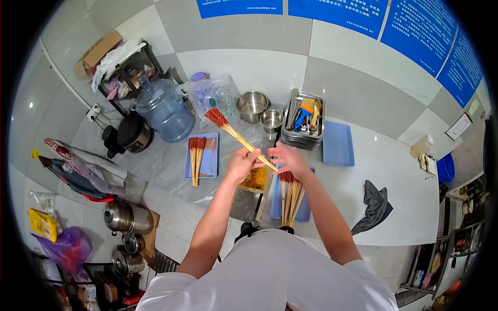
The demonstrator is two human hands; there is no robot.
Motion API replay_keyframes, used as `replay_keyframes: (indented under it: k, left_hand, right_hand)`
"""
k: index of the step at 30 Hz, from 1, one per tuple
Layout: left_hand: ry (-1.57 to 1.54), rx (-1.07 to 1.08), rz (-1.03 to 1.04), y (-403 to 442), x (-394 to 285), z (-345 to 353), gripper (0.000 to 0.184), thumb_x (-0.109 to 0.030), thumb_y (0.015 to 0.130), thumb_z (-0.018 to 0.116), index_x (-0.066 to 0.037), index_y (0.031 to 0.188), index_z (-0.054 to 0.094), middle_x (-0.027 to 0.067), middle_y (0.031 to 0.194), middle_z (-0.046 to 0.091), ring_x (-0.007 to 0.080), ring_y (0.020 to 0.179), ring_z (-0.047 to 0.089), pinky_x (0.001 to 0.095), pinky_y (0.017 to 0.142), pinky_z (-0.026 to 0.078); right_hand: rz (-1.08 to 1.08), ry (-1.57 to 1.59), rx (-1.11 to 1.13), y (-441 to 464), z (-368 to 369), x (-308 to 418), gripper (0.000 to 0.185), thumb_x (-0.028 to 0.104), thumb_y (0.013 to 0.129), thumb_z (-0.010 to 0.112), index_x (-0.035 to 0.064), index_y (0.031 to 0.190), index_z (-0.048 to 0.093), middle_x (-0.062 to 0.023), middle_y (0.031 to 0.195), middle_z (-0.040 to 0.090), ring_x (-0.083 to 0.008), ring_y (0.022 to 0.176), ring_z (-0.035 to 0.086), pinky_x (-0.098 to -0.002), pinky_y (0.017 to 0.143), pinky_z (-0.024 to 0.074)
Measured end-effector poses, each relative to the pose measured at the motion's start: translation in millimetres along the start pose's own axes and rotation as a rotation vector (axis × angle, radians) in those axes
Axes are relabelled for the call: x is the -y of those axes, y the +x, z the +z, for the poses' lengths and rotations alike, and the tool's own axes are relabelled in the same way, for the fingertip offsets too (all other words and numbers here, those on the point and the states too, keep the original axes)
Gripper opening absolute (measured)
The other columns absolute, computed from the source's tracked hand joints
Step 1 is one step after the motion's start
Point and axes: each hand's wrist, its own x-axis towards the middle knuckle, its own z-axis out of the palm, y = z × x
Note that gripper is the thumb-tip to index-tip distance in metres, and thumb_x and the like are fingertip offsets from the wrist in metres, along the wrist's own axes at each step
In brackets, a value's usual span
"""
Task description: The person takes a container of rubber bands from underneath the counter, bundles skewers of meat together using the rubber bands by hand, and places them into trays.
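Between bare hands (267, 159), red-tipped slender wooden skewers (239, 138), loosely fanned.

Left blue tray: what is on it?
Red-tipped skewers lie on the tray, beside a brown smear; the surface directly beneath the skewers is covered and cannot be seen.

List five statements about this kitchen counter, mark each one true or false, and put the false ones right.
1. The left hand grips a bunch of skewers. True.
2. The red ends of that bunch point toward the person's body. False: they point away, toward the wall.
3. The blue tray at the far left holds more skewers. True.
4. The grey cloth hangs over a steel bowl. False: it lies at the right of the countertop.
5. The water jug is beside a dark cooker. True.
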Motion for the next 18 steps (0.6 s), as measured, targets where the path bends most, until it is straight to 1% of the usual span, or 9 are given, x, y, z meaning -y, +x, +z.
replay_keyframes:
  k: [2, 4, 5, 9, 11, 12, 14, 16, 18]
  left_hand:
    - [0.092, -0.043, 0.017, -2, -1, 12, 0.020, -0.015, 0.098, 0.055, 0.004, 0.103, 0.058, 0.0095, 0.089, 0.065, 0.0168, 0.077, 0.067, 0.0268, 0.068, 0.058]
    - [0.396, 0.020, 0.201, 3, 7, 19, 0.016, -0.012, 0.096, 0.059, 0.003, 0.097, 0.061, 0.0072, 0.081, 0.066, 0.0144, 0.071, 0.066, 0.0275, 0.059, 0.053]
    - [0.454, -0.035, 0.232, 9, 15, 22, 0.015, -0.013, 0.093, 0.062, 0.002, 0.094, 0.062, 0.0107, 0.075, 0.066, 0.0197, 0.066, 0.067, 0.0316, 0.057, 0.050]
    - [0.773, -0.237, 0.505, 14, 32, 45, 0.019, -0.014, 0.096, 0.058, 0.005, 0.096, 0.059, 0.0090, 0.080, 0.064, 0.0151, 0.072, 0.065, 0.0299, 0.063, 0.055]
    - [0.691, -0.290, 0.538, 16, 53, 53, 0.018, -0.014, 0.097, 0.057, 0.004, 0.096, 0.059, 0.0093, 0.081, 0.064, 0.0166, 0.074, 0.066, 0.0296, 0.063, 0.056]
    - [0.611, -0.348, 0.565, 17, 59, 57, 0.017, -0.013, 0.097, 0.056, 0.004, 0.097, 0.059, 0.0096, 0.082, 0.064, 0.0181, 0.075, 0.067, 0.0293, 0.064, 0.056]
    - [0.319, -0.346, 0.434, 14, 62, 63, 0.020, -0.017, 0.096, 0.059, 0.002, 0.098, 0.060, 0.0134, 0.080, 0.067, 0.0202, 0.070, 0.067, 0.0318, 0.065, 0.054]
    - [-0.110, -0.198, 0.223, 6, 53, 64, 0.019, -0.016, 0.099, 0.055, 0.002, 0.104, 0.057, 0.0106, 0.088, 0.065, 0.0151, 0.077, 0.066, 0.0281, 0.070, 0.057]
    - [-0.092, -0.150, 0.160, -2, 52, 72, 0.018, -0.014, 0.100, 0.052, 0.003, 0.106, 0.055, 0.0106, 0.093, 0.063, 0.0173, 0.081, 0.066, 0.0287, 0.073, 0.059]
  right_hand:
    - [-0.105, -0.328, -0.113, -5, 2, 8, 0.055, 0.040, 0.103, 0.032, -0.0040, 0.115, 0.062, -0.0167, 0.108, 0.068, -0.0268, 0.096, 0.068, -0.0368, 0.064, 0.0506]
    - [-0.391, -1.359, -0.082, -17, 10, 28, 0.051, 0.034, 0.101, 0.033, -0.0055, 0.099, 0.064, -0.0202, 0.083, 0.069, -0.0301, 0.080, 0.068, -0.0425, 0.071, 0.0521]
    - [-0.399, -1.384, -0.135, -17, 12, 26, 0.044, 0.028, 0.100, 0.033, -0.0055, 0.098, 0.061, -0.0220, 0.068, 0.063, -0.0311, 0.074, 0.066, -0.0454, 0.074, 0.0512]
    - [-0.054, -1.274, 0.037, -12, -13, 26, 0.043, 0.029, 0.100, 0.033, -0.0055, 0.110, 0.057, -0.0213, 0.082, 0.067, -0.0287, 0.077, 0.069, -0.0400, 0.070, 0.0532]
    - [0.213, -0.222, -0.257, -14, -26, 6, 0.039, 0.031, 0.101, 0.037, -0.0007, 0.116, 0.054, -0.0204, 0.099, 0.068, -0.0247, 0.090, 0.070, -0.0280, 0.066, 0.0550]
    - [0.208, -0.222, -0.262, -12, -37, -8, 0.039, 0.031, 0.101, 0.037, -0.0007, 0.116, 0.054, -0.0204, 0.099, 0.068, -0.0247, 0.090, 0.070, -0.0280, 0.066, 0.0550]
    - [0.170, 0.381, -0.031, -14, -62, -38, 0.040, 0.033, 0.100, 0.041, -0.0006, 0.119, 0.050, -0.0167, 0.104, 0.066, -0.0212, 0.091, 0.070, -0.0241, 0.064, 0.0546]
    - [0.188, 0.508, -0.008, -22, -72, -55, 0.035, 0.033, 0.099, 0.047, 0.0003, 0.108, 0.055, -0.0156, 0.101, 0.067, -0.0207, 0.093, 0.069, -0.0246, 0.066, 0.0553]
    - [0.143, 0.755, -0.096, -14, -84, -88, 0.031, 0.034, 0.095, 0.055, 0.0034, 0.093, 0.056, -0.0109, 0.089, 0.066, -0.0225, 0.088, 0.069, -0.0335, 0.075, 0.0561]
